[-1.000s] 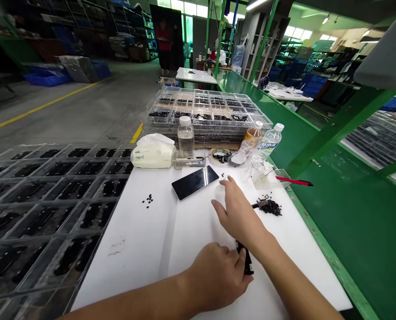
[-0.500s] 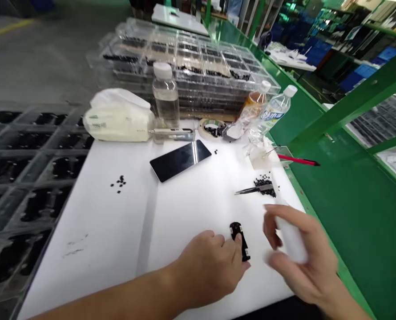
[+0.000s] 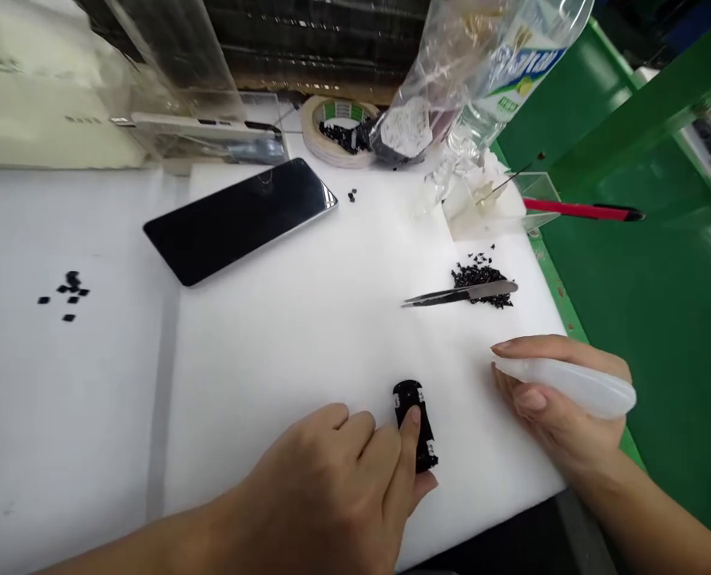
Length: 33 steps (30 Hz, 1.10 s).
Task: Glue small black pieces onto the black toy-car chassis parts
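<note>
My left hand (image 3: 355, 479) rests on the white board (image 3: 260, 343), its index finger and thumb on a small black part (image 3: 426, 447) with silvery patches near its ends. Held in my right hand (image 3: 571, 423) is a translucent white tube (image 3: 583, 387), its narrow tip pointing left, apart from the black part. Black-and-silver tweezers (image 3: 445, 296) lie across a pile of tiny black pieces (image 3: 475, 275) above my hands.
A dark phone (image 3: 241, 220) lies at the upper left. Behind it are a tape roll (image 3: 313, 136), a clear bottle (image 3: 517, 72) and a plastic bag. A red pen (image 3: 589, 210) juts over the green frame (image 3: 649, 303). Small black squares (image 3: 73, 289) lie far left.
The view has moved closer to the board. My right hand has closed round the white tube, which now points left. My left hand remains on the black part.
</note>
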{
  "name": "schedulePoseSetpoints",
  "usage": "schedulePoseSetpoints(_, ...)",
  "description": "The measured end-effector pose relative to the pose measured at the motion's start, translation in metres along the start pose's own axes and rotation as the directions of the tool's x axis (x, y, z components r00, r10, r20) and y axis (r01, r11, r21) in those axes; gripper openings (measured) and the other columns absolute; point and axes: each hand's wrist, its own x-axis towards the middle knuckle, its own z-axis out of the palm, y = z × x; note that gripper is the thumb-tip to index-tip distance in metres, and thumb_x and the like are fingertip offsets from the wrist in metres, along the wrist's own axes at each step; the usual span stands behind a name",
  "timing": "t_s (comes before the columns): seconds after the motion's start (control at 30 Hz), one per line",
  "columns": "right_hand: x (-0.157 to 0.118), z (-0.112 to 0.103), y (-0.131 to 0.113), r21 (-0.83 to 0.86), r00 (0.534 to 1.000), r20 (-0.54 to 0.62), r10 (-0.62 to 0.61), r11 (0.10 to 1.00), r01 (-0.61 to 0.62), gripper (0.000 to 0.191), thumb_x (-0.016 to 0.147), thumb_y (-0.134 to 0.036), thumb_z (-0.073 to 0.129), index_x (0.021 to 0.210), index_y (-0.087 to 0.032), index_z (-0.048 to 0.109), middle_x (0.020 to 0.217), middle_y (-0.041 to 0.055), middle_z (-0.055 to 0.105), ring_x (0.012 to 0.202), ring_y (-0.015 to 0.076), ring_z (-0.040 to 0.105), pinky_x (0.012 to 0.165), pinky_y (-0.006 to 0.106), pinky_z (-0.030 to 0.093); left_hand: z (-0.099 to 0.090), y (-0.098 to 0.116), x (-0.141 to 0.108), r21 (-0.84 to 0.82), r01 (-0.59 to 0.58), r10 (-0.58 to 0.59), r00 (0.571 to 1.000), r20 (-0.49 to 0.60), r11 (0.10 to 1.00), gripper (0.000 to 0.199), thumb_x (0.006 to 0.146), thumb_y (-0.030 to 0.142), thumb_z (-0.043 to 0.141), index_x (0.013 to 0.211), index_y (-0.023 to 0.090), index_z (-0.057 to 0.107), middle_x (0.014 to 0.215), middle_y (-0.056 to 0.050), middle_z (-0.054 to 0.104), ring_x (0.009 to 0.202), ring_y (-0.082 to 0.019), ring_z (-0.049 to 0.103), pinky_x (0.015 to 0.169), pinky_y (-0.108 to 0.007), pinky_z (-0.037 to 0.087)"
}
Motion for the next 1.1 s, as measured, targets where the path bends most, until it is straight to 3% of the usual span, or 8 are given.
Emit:
schedulePoseSetpoints(0.1, 0.002, 0.006, -0.007, 0.114, 0.998, 0.063, -0.026, 0.993, 0.019, 0.041, 0.100, -0.061, 0.075, 0.099, -0.022, 0.090, 0.085, 0.0099, 0.082, 0.046, 0.0131, 0.056, 0.039, 0.030, 0.041, -0.003, -0.003, 0.004, -0.020, -0.014, 0.014, 0.999, 0.034, 1.000, 0.040, 0.101, 0.028, 0.078, 0.126, -0.003, 0.077, 0.070, -0.005, 0.071, 0.051, -0.021, 0.060, 0.036, -0.039, 0.048)
schedulePoseSetpoints(0.27, 0.003, 0.016, -0.012, 0.080, 0.999, -0.039, 0.025, 0.997, -0.022, 0.028, 0.105, -0.039, 0.073, 0.088, -0.022, 0.087, 0.081, 0.0050, 0.081, 0.048, 0.0137, 0.062, 0.040, 0.029, 0.049, 0.001, -0.003, -0.002, -0.037, 0.001, 0.001, 0.998, 0.062, 0.999, 0.042, 0.104, 0.028, 0.075, 0.132, -0.003, 0.074, 0.073, -0.003, 0.071, 0.054, -0.019, 0.062, 0.038, -0.039, 0.049)
schedulePoseSetpoints(0.4, 0.002, 0.016, -0.008, 0.055, 0.999, 0.035, -0.030, 0.998, 0.029, 0.023, 0.107, -0.032, 0.070, 0.094, -0.022, 0.087, 0.084, 0.0044, 0.081, 0.051, 0.0140, 0.065, 0.048, 0.032, 0.057, 0.006, 0.002, -0.005, -0.064, 0.078, -0.075, 0.996, 0.044, 0.995, 0.045, 0.104, 0.028, 0.077, 0.136, -0.004, 0.070, 0.076, -0.002, 0.071, 0.057, -0.019, 0.062, 0.040, -0.040, 0.048)
schedulePoseSetpoints(0.63, 0.005, 0.015, -0.010, 0.024, 0.991, 0.115, -0.076, 0.997, 0.074, 0.026, 0.108, -0.033, 0.069, 0.090, -0.021, 0.084, 0.085, 0.0070, 0.082, 0.055, 0.0161, 0.067, 0.047, 0.035, 0.054, 0.000, 0.005, -0.002, -0.092, 0.110, -0.107, 0.994, 0.037, 0.990, 0.043, 0.104, 0.025, 0.078, 0.134, -0.005, 0.069, 0.075, -0.002, 0.070, 0.056, -0.019, 0.062, 0.038, -0.041, 0.049)
schedulePoseSetpoints(0.87, 0.005, 0.017, -0.013, 0.003, 0.996, 0.082, -0.043, 0.999, 0.042, 0.028, 0.107, -0.039, 0.073, 0.089, -0.022, 0.085, 0.083, 0.0059, 0.081, 0.053, 0.0153, 0.065, 0.043, 0.035, 0.049, 0.004, 0.004, -0.005, -0.086, 0.097, -0.093, 0.994, 0.052, 0.992, 0.049, 0.102, 0.027, 0.080, 0.137, -0.005, 0.066, 0.077, -0.001, 0.070, 0.058, -0.019, 0.062, 0.042, -0.041, 0.053)
schedulePoseSetpoints(1.03, 0.006, 0.017, -0.014, 0.015, 0.997, 0.073, -0.009, 1.000, 0.008, 0.028, 0.107, -0.043, 0.073, 0.094, -0.023, 0.087, 0.078, 0.0052, 0.079, 0.053, 0.0152, 0.065, 0.044, 0.035, 0.050, 0.008, 0.008, -0.006, -0.132, 0.188, -0.191, 0.981, -0.014, 0.973, 0.038, 0.108, 0.042, 0.070, 0.135, 0.016, 0.074, 0.080, -0.003, 0.069, 0.069, -0.020, 0.067, 0.056, -0.036, 0.059)
schedulePoseSetpoints(1.1, 0.007, 0.016, -0.014, 0.018, 0.997, 0.081, -0.009, 1.000, 0.008, 0.027, 0.107, -0.041, 0.073, 0.094, -0.023, 0.088, 0.079, 0.0050, 0.079, 0.054, 0.0148, 0.065, 0.044, 0.035, 0.050, 0.012, 0.008, -0.005, -0.173, 0.219, -0.230, 0.972, -0.045, 0.960, 0.041, 0.107, 0.050, 0.069, 0.134, 0.019, 0.074, 0.083, -0.005, 0.069, 0.075, -0.022, 0.068, 0.062, -0.037, 0.061)
